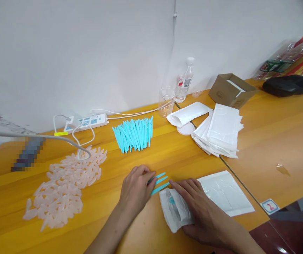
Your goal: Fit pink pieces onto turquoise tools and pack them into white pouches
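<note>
My left hand [137,187] is closed, thumb and fingers on several slim turquoise sticks with tapered ends [161,187] that fan out to the right. My right hand [200,204] grips a small white padded envelope [168,215] whose mouth gapes toward the left. Something turquoise shows inside that mouth. The index finger of my right hand reaches the tips of the sticks. Beneath and behind this hand lies a flat white padded envelope [227,192]. Farther back is a pile of the same turquoise sticks [134,135].
Many pale pink, translucent pieces [64,192] spread over the left side. A stack of white envelopes [221,132], a plastic cup [166,102], a bottle [184,83] and a cardboard box [229,91] stand toward the wall. A power strip [90,121] with white cables lies behind.
</note>
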Tool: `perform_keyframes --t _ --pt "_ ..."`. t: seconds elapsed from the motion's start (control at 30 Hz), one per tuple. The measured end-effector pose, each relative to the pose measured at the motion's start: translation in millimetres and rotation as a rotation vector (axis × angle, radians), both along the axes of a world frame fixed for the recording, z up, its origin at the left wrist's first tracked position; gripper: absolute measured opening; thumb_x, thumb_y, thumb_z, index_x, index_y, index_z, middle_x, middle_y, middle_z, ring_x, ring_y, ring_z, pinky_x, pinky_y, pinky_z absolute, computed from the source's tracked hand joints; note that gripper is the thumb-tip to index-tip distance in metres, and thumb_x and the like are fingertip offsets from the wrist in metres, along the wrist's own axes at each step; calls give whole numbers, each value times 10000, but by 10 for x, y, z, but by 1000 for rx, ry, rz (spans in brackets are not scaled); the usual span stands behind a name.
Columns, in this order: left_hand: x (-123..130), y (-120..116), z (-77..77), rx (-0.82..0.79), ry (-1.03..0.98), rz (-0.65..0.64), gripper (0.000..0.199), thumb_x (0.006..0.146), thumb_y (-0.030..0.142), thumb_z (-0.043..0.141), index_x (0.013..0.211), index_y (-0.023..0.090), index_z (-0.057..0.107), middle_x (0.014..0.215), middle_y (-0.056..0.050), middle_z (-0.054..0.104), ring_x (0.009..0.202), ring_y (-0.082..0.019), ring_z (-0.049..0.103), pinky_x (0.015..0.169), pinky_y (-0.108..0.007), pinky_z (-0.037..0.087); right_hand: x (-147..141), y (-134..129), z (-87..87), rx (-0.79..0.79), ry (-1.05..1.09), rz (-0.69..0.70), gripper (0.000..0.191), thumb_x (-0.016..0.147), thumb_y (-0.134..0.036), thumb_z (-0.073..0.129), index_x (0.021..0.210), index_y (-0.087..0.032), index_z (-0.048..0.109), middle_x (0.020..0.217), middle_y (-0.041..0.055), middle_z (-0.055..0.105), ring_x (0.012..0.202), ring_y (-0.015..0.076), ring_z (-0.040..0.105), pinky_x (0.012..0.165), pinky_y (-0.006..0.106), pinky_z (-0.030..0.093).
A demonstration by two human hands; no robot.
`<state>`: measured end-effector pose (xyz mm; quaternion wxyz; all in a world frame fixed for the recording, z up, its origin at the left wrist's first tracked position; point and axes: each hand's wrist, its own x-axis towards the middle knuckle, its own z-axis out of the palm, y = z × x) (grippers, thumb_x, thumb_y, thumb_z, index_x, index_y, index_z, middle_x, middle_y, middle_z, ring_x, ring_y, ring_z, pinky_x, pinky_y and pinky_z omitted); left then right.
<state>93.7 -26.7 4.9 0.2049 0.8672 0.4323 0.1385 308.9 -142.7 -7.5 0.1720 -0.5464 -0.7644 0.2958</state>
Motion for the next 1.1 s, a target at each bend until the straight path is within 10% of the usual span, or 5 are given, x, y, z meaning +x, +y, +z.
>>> perform_keyframes --t 0.2,0.43,0.63,0.83,1.1 --pt "140 233 -7 -13 115 -85 210 939 194 544 844 203 731 911 -61 689 884 -214 631 777 -324 491 -6 6 -9 -3 8 -20 1046 584 -114 574 1546 -274 195 1401 92 477 1311 299 397 1156 536 177" --pt "-295 -49 443 -352 -443 246 504 950 337 574 1437 278 458 966 -21 708 773 -153 711 685 -262 586 40 -30 -7 5 47 -48 1047 641 -106 581 1563 -291 120 1408 103 469 1336 298 401 1157 542 191" --pt "-425 -514 294 -515 -584 454 318 884 462 657 1026 182 709 784 -45 754 711 -186 738 681 -262 618 20 -13 12 23 68 -48 1055 638 -84 572 1561 -297 108 1392 109 471 1319 298 416 1133 540 221" --pt "165 -858 -143 -446 -531 129 232 947 342 539 916 285 762 874 -75 759 812 -243 702 717 -380 616 5 -22 -4 38 52 -41 1060 637 -81 573 1561 -290 98 1345 105 490 1273 304 441 1113 532 249" --pt "64 -407 45 -141 -250 -109 224 952 228 559 1040 297 753 886 -35 690 828 -196 655 730 -326 552 16 -48 -30 54 30 -47 1059 610 -87 563 1557 -278 130 1373 93 481 1301 292 412 1145 524 206"
